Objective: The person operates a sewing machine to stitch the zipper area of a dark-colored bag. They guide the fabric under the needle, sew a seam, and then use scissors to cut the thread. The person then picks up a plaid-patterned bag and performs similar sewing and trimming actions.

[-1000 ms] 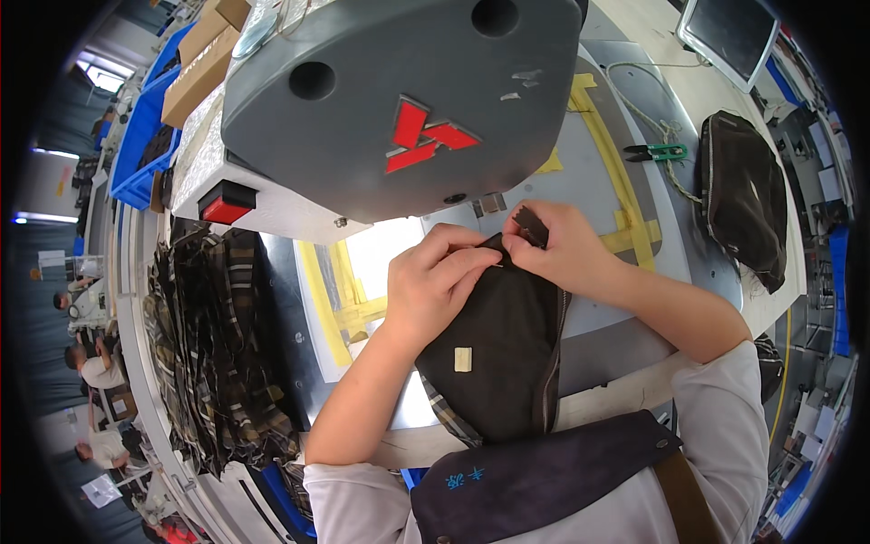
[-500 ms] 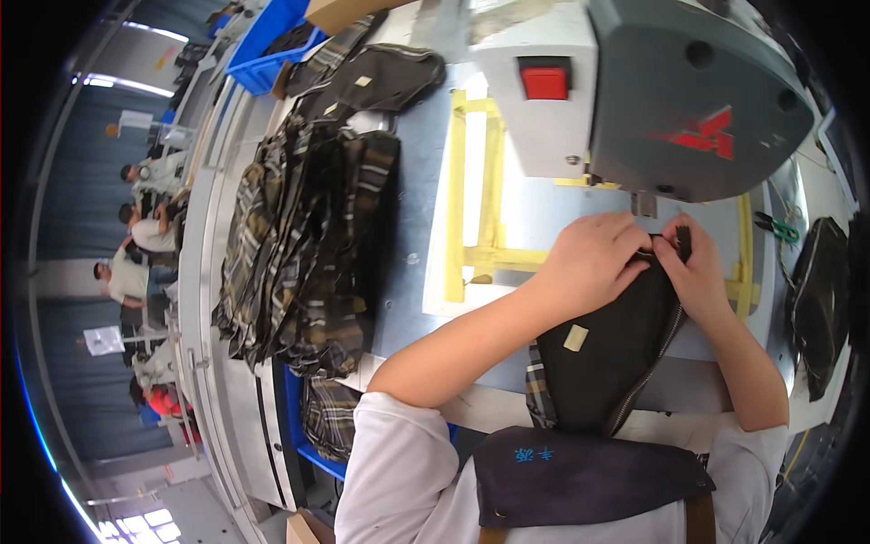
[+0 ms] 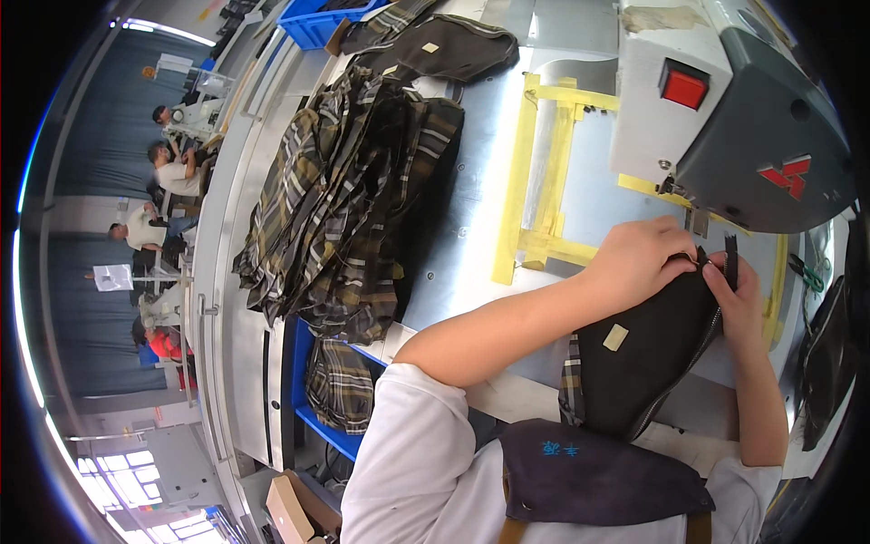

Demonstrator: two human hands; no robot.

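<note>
A dark brown-black fabric piece (image 3: pixel 648 354) with a zipper along its right edge, a small pale label and plaid underneath hangs over the table's near edge. My left hand (image 3: pixel 643 258) is closed on its top corner. My right hand (image 3: pixel 732 286) pinches the same piece beside the upright dark zipper end (image 3: pixel 730 258), thumb toward my left fingers. Just beyond my hands is the grey-and-white sewing machine head (image 3: pixel 761 136), over a plate framed with yellow tape (image 3: pixel 507 227). Exactly what my fingertips grip at the corner is partly hidden.
A heap of plaid cut pieces (image 3: pixel 335 199) lies left, blue bins (image 3: pixel 326 426) below and behind it. A dark fabric piece (image 3: pixel 444 50) lies at the back, another (image 3: pixel 825 363) at far right near green snips (image 3: pixel 807 272). Other people (image 3: pixel 177 172) work at machines along the left.
My head has turned left, so the scene has shifted right and more heap and room shows. Both hands still hold the piece at its top, with little other change.
</note>
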